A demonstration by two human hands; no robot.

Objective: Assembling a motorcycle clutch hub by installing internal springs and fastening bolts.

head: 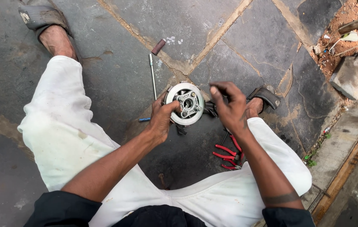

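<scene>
Above the stone floor (115, 80), left hand (162, 120) clamps the round metal clutch hub (185, 103). Right hand (230, 108) hovers beside it, fingertips pinched together. Red-handled pliers (226, 155) lie below.

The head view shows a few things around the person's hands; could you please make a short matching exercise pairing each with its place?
Things:
1. round metal disc
2. red-handled pliers
3. long metal rod tool
4. stone block

Places:
A. on the ground beside the right leg
B. at the far right by the red soil
C. held in the left hand
D. lying on the stone floor beyond the disc

Pairs: 1-C, 2-A, 3-D, 4-B
</scene>
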